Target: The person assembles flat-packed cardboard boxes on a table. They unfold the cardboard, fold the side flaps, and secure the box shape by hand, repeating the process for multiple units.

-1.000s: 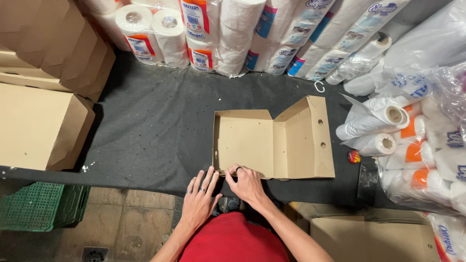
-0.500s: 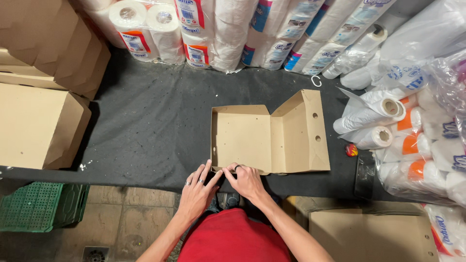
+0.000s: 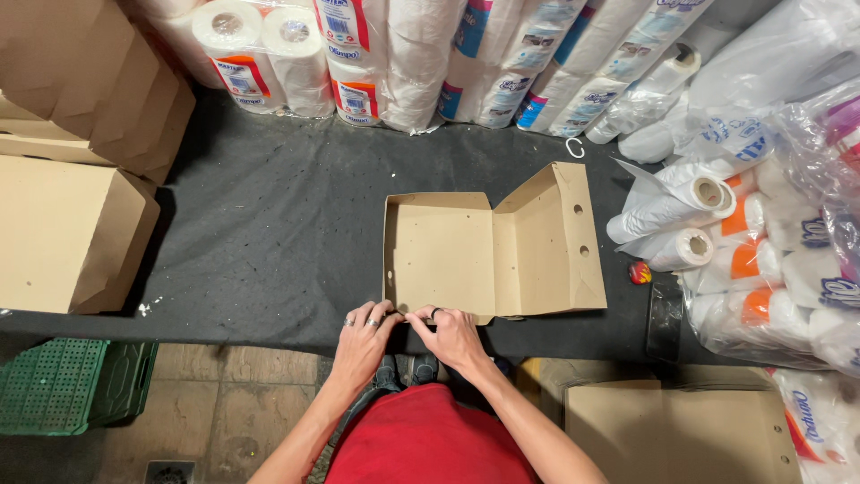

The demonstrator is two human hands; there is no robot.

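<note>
A dark table [image 3: 269, 233] fills mid-frame, wrapped paper rolls [image 3: 430, 54] stacked along the top and right, folded boxes [image 3: 72, 224] at left; at centre lies the open brown box [image 3: 488, 246], lid [image 3: 551, 237] tilted up to the right. The left hand [image 3: 363, 336] and right hand [image 3: 452, 333], fingertips pinching, work the box's near edge at lower centre; this looks like the front-wall folding step, and finishing it calls for a firm, even tuck.
</note>
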